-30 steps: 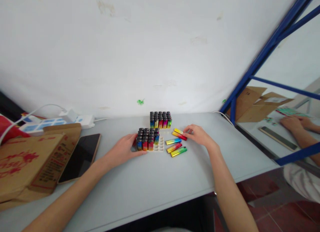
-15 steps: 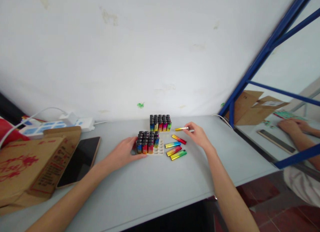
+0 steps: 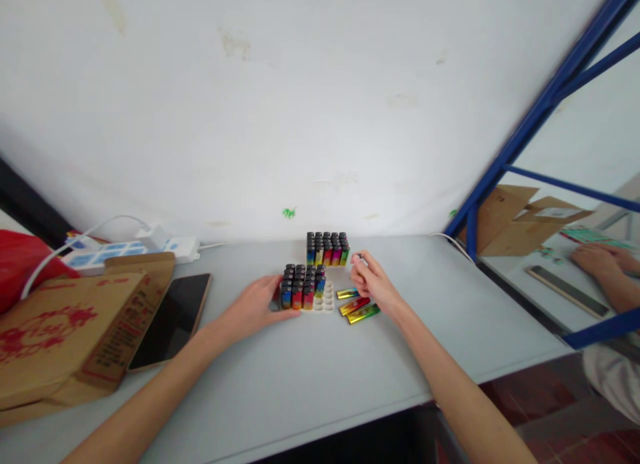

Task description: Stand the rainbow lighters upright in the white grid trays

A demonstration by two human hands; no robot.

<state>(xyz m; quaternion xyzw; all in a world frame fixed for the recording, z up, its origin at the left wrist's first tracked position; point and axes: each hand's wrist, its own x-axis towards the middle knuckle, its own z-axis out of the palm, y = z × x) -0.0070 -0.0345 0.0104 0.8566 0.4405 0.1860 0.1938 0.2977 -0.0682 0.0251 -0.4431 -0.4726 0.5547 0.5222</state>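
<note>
1. At far left, a brown box [image 3: 65, 331] sits on the gray table [image 3: 270, 397]. A dark flat screen [image 3: 173, 321] lies just beside it.
2. Next is the left hand [image 3: 257, 302]. Its thumb and fingers are spread wide at the left end of the front lighters [image 3: 301, 287]. It looks like a steadying hand, but I can't tell if it grips or just rests.
3. The front lighters stand up, black tops high, in a white tray [image 3: 327, 301]. Bare holes show on the tray's right side.
4. Behind them, near the wall, the back lighters [image 3: 327, 249] stand in a tight block.
5. To the right of the tray, at least 3 loose lighters [image 3: 364, 313] lie flat. The right arm may hide more.
6. The right hand [image 3: 369, 277] is above the loose lighters. Its fingers are curled in close. They seem to pinch 1 lighter, but they hide nearly all of it.
7. My guess at the step: 1 lighter is picked up and not yet in a hole. Fitting it calls for turning it straight up, lining it up with a bare hole, and not bumping its neighbors.
8. At far right, past a blue frame [image 3: 545, 174], are another person's hands [image 3: 600, 254].
</note>
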